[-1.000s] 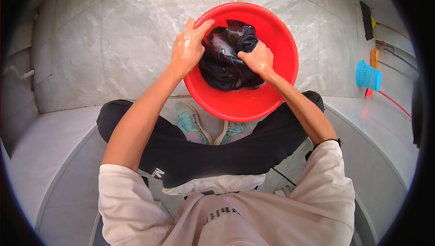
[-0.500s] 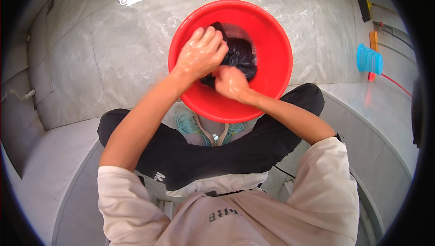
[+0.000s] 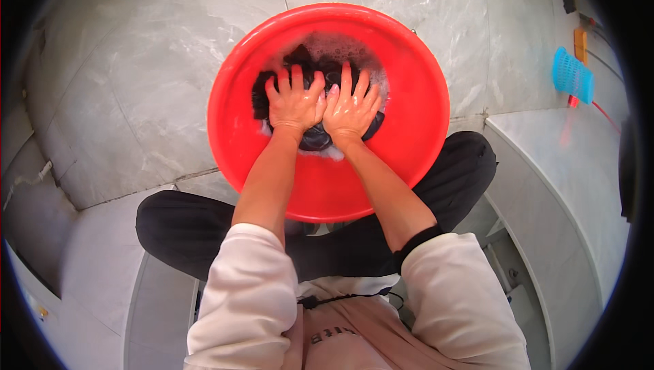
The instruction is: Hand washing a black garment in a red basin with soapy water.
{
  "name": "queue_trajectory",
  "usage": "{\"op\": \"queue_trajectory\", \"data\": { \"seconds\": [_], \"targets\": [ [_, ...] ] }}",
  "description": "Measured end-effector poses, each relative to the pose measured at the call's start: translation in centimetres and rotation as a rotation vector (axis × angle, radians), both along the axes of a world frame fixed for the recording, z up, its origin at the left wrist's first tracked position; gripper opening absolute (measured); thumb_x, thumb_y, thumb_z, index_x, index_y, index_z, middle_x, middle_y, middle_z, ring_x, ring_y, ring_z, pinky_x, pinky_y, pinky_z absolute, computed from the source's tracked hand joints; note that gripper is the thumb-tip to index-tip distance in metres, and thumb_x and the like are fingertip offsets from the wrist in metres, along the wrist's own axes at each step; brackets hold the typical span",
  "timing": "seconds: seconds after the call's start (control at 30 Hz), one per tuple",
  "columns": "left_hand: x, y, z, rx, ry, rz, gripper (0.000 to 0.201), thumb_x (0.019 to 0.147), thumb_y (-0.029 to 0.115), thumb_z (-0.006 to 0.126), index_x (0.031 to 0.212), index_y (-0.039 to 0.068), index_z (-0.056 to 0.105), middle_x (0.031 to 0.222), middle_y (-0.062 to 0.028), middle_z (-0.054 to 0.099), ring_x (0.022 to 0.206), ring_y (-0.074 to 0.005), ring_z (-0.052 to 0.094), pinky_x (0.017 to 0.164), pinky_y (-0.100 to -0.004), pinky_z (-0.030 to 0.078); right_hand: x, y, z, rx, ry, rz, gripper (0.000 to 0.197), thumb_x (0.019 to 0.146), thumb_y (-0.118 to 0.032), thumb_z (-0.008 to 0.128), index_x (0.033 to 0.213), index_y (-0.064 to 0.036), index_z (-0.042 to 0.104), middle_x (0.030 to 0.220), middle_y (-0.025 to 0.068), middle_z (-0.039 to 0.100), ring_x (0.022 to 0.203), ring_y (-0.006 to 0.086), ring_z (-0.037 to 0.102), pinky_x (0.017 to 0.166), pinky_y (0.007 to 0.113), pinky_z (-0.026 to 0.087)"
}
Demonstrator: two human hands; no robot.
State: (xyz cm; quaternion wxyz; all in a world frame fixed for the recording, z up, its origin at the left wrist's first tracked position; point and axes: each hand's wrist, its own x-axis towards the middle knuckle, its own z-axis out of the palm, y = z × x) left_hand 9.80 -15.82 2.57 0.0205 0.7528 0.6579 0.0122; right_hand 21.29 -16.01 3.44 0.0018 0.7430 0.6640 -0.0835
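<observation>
Between my knees is a round red basin (image 3: 417, 131) with a wet black cloth (image 3: 315, 140) bunched in its bottom. White suds (image 3: 368, 56) lie around the cloth, mostly along its far side. My left hand (image 3: 296, 104) presses on the left part of the cloth, its fingers spread and pointing away from me. Close beside it, my right hand (image 3: 351, 108) lies palm down on the right part, fingers also apart. The thumbs almost meet in the middle. Both hands look wet. What kind of garment the cloth is, I cannot tell.
Grey marbled tiles (image 3: 163, 63) cover the floor. Off to the right are a light blue plastic basket (image 3: 573, 75) and an orange strip (image 3: 580, 44). A pale raised ledge (image 3: 552, 159) runs along my right, and a white pipe (image 3: 33, 178) shows at far left.
Both hands have let go of the bunched cloth and now lie flat on it, side by side, arms straighter. The basin appears larger, and the cloth has spread out lower in it.
</observation>
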Motion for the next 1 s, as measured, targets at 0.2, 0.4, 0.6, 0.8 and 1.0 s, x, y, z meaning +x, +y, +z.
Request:
{"op": "queue_trajectory", "data": {
  "seconds": [0.2,0.4,0.6,0.8,1.0],
  "targets": [
    [0.4,2.8,0.3,-0.838,-0.263,0.137,0.05,0.083,0.053,0.052,0.126,0.027,0.056,0.136,-0.0136,0.049,0.129,-0.0375,0.042,0.101,-0.064,0.031,1.0,-0.5,-3.8,-0.489,0.029,-0.26,0.065,0.087,-0.049,0.047,0.14,-0.0113,0.045,0.149,0.0248,0.032,0.133,0.0455,0.033,0.107,0.059,0.024],
    [2.1,4.9,-0.3,-0.453,-0.19,0.08,0.06,0.09,0.047,0.049,0.139,0.014,0.047,0.14,-0.0121,0.049,0.133,-0.0331,0.04,0.109,-0.0492,0.032,4.7,-1.4,-9.8,-0.997,0.28,-0.13,0.075,0.082,-0.052,0.052,0.145,-0.0123,0.039,0.154,0.0203,0.027,0.141,0.0427,0.025,0.111,0.059,0.021],
    [0.1,6.4,-3.8,-0.923,-0.444,0.384,0.056,0.09,0.048,0.052,0.133,0.012,0.053,0.135,-0.0112,0.054,0.127,-0.0283,0.047,0.104,-0.0442,0.038,6.7,-0.4,-12.4,-1.064,0.307,-0.038,0.075,0.081,-0.048,0.056,0.145,-0.0131,0.04,0.154,0.019,0.028,0.14,0.0426,0.026,0.111,0.057,0.022],
    [-0.3,7.4,-7.1,-0.877,-0.92,0.721,0.053,0.09,0.048,0.056,0.126,0.01,0.06,0.131,-0.0103,0.058,0.122,-0.0235,0.054,0.1,-0.0393,0.043,7.6,1.0,-12.1,-1.123,0.175,0.164,0.075,0.08,-0.045,0.059,0.145,-0.0139,0.04,0.154,0.0176,0.029,0.14,0.0425,0.027,0.112,0.054,0.024],
    [2.2,10.7,2.7,-0.736,-0.611,0.298,0.035,0.091,0.025,0.051,0.118,0.007,0.064,0.128,-0.0158,0.058,0.116,-0.0309,0.056,0.098,-0.0393,0.044,5.6,3.6,-5.9,-0.603,-0.036,0.249,0.067,0.08,-0.037,0.062,0.14,-0.0141,0.044,0.15,0.0151,0.034,0.134,0.0405,0.033,0.11,0.051,0.027]
  ]
}}
